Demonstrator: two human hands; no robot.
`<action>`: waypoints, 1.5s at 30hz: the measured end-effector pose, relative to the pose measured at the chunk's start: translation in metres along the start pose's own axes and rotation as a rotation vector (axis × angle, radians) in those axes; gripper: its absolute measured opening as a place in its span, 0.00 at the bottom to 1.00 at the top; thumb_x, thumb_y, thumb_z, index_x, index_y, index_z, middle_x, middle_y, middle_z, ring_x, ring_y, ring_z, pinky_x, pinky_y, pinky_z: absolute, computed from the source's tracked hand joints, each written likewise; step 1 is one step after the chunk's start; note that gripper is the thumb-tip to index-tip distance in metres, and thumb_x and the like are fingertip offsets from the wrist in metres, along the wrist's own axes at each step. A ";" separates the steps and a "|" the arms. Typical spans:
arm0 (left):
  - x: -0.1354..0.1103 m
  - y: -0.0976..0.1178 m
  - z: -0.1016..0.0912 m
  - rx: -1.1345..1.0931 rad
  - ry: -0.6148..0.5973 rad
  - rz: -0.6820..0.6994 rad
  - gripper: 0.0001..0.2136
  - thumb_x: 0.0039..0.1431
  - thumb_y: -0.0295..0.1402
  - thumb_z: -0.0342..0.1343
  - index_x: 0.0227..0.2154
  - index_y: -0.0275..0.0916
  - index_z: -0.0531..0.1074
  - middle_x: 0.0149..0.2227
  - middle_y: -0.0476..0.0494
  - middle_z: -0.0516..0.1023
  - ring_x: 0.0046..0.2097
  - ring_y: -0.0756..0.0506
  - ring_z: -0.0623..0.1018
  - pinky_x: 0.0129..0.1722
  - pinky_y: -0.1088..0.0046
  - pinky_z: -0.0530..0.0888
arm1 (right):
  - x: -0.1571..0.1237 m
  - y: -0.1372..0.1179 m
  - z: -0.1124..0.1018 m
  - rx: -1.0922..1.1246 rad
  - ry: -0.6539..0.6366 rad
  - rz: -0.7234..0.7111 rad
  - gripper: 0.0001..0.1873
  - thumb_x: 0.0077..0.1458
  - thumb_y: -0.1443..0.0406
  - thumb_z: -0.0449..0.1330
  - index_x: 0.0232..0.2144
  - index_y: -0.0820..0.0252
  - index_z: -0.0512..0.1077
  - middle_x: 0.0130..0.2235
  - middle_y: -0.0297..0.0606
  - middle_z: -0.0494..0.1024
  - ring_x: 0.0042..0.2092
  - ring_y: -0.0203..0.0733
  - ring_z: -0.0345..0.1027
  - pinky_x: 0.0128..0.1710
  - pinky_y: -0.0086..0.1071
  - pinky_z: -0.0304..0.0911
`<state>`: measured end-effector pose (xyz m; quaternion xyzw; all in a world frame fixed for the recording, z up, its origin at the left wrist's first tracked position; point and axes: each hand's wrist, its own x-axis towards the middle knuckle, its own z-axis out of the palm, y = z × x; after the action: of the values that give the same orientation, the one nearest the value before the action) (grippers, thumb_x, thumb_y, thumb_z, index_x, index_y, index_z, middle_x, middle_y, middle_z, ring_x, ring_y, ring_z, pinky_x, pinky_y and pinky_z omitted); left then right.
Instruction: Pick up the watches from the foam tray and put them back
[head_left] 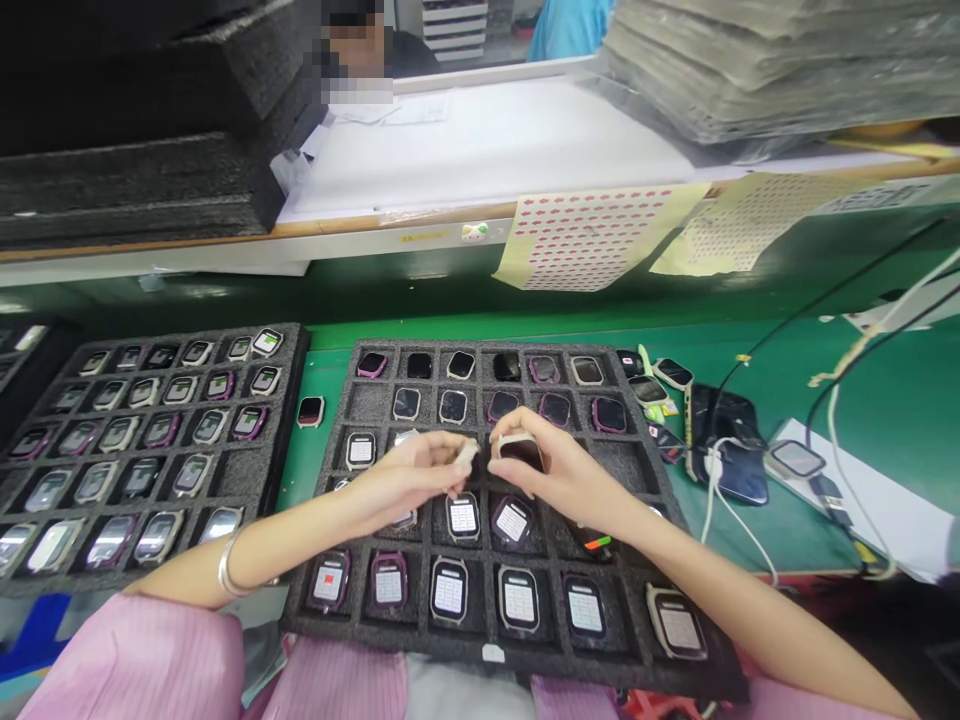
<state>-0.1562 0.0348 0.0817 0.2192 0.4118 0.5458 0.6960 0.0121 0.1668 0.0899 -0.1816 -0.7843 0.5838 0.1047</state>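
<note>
Watch (521, 452), dark screen, is up over the middle of the tray (547, 658), in the right hand (559, 455); grip closed around its edges. Left hand (420, 468) just beside it, narrow pinch on a small pale piece (469, 453), too small to identify. Step, as judged: handling one watch and that piece together over the tray. Next move probably calls for a steady right grip and fine left fingertip control, clear of neighbouring watches. Front-row screens lit, back rows mostly dark. Left tray (300, 365) and a loose watch (310, 411) on the green counter (330, 350); cables (750, 545) at right.
</note>
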 end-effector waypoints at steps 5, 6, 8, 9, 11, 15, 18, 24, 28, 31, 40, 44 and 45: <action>0.014 0.004 -0.016 0.202 0.125 0.009 0.16 0.47 0.30 0.67 0.35 0.35 0.67 0.28 0.51 0.70 0.27 0.53 0.70 0.29 0.75 0.67 | 0.001 0.013 -0.011 0.392 -0.144 0.121 0.29 0.59 0.59 0.59 0.59 0.57 0.54 0.46 0.44 0.73 0.33 0.35 0.65 0.23 0.25 0.65; 0.016 0.004 -0.017 0.244 0.125 -0.004 0.17 0.47 0.32 0.67 0.35 0.36 0.65 0.27 0.52 0.71 0.25 0.52 0.71 0.28 0.74 0.67 | 0.001 0.017 -0.012 0.449 -0.136 0.140 0.32 0.59 0.59 0.59 0.61 0.57 0.52 0.46 0.45 0.73 0.34 0.36 0.66 0.23 0.26 0.67; 0.018 0.002 -0.020 0.330 0.118 -0.014 0.16 0.49 0.34 0.64 0.36 0.37 0.63 0.24 0.53 0.72 0.23 0.51 0.71 0.27 0.73 0.67 | 0.000 0.024 -0.011 0.543 -0.131 0.185 0.33 0.59 0.58 0.58 0.62 0.57 0.51 0.46 0.46 0.73 0.35 0.37 0.67 0.23 0.27 0.68; 0.019 0.001 -0.021 0.367 0.119 -0.011 0.16 0.51 0.35 0.63 0.37 0.37 0.63 0.22 0.52 0.72 0.22 0.51 0.71 0.26 0.73 0.67 | 0.000 0.026 -0.011 0.579 -0.133 0.205 0.33 0.59 0.59 0.58 0.63 0.56 0.51 0.46 0.46 0.74 0.35 0.37 0.68 0.24 0.28 0.69; 0.020 0.000 -0.023 0.431 0.141 0.012 0.16 0.54 0.36 0.60 0.41 0.36 0.63 0.22 0.52 0.73 0.23 0.50 0.72 0.28 0.73 0.68 | 0.000 0.027 -0.010 0.624 -0.134 0.230 0.32 0.60 0.60 0.58 0.63 0.55 0.53 0.47 0.46 0.74 0.35 0.37 0.69 0.24 0.28 0.69; 0.022 -0.003 -0.030 0.532 0.180 0.077 0.18 0.52 0.35 0.62 0.44 0.36 0.68 0.31 0.50 0.73 0.29 0.50 0.71 0.30 0.73 0.68 | 0.001 0.024 -0.011 0.610 -0.096 0.219 0.27 0.60 0.62 0.59 0.60 0.54 0.60 0.46 0.44 0.74 0.36 0.38 0.70 0.26 0.27 0.70; 0.023 -0.007 -0.037 0.561 0.156 0.099 0.19 0.49 0.32 0.64 0.45 0.36 0.69 0.38 0.46 0.74 0.37 0.48 0.72 0.36 0.72 0.68 | 0.001 0.024 -0.012 0.569 -0.091 0.199 0.22 0.59 0.63 0.60 0.56 0.56 0.66 0.43 0.42 0.76 0.33 0.35 0.69 0.27 0.27 0.71; 0.022 -0.012 -0.042 0.729 0.227 0.175 0.19 0.55 0.32 0.58 0.50 0.38 0.66 0.38 0.46 0.73 0.39 0.45 0.72 0.41 0.68 0.68 | 0.000 0.031 -0.010 0.612 -0.175 0.160 0.29 0.59 0.61 0.60 0.61 0.55 0.60 0.41 0.43 0.76 0.31 0.35 0.69 0.23 0.26 0.70; 0.018 -0.010 -0.040 0.871 0.219 0.214 0.16 0.56 0.30 0.54 0.48 0.39 0.66 0.40 0.45 0.74 0.41 0.44 0.72 0.43 0.69 0.67 | 0.001 0.036 -0.009 0.622 -0.200 0.147 0.25 0.59 0.62 0.60 0.58 0.57 0.64 0.41 0.44 0.76 0.30 0.35 0.69 0.21 0.25 0.69; 0.016 -0.010 -0.038 0.919 0.226 0.227 0.16 0.56 0.31 0.54 0.48 0.39 0.66 0.37 0.47 0.74 0.39 0.45 0.72 0.40 0.70 0.67 | 0.001 0.038 -0.008 0.611 -0.185 0.166 0.25 0.58 0.62 0.61 0.57 0.57 0.65 0.41 0.44 0.76 0.29 0.35 0.69 0.22 0.26 0.69; 0.013 -0.012 -0.034 0.948 0.236 0.265 0.21 0.56 0.31 0.54 0.53 0.39 0.62 0.42 0.44 0.74 0.41 0.43 0.73 0.44 0.68 0.68 | 0.000 0.038 -0.006 0.624 -0.118 0.201 0.26 0.56 0.61 0.62 0.56 0.57 0.66 0.40 0.44 0.77 0.27 0.34 0.69 0.23 0.27 0.68; 0.014 -0.013 -0.034 0.959 0.239 0.292 0.20 0.56 0.30 0.53 0.53 0.38 0.61 0.45 0.42 0.73 0.44 0.43 0.73 0.47 0.67 0.67 | 0.000 0.036 -0.005 0.615 -0.106 0.197 0.26 0.56 0.61 0.62 0.57 0.58 0.66 0.42 0.46 0.77 0.30 0.37 0.71 0.23 0.28 0.69; 0.014 -0.013 -0.034 0.966 0.238 0.294 0.20 0.56 0.30 0.53 0.52 0.38 0.61 0.44 0.42 0.74 0.44 0.43 0.73 0.47 0.67 0.67 | 0.000 0.035 -0.005 0.602 -0.108 0.195 0.26 0.56 0.61 0.62 0.56 0.58 0.67 0.42 0.46 0.78 0.29 0.37 0.71 0.23 0.28 0.69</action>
<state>-0.1756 0.0389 0.0475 0.5076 0.6580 0.4065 0.3796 0.0202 0.1804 0.0577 -0.1858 -0.5595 0.8059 0.0556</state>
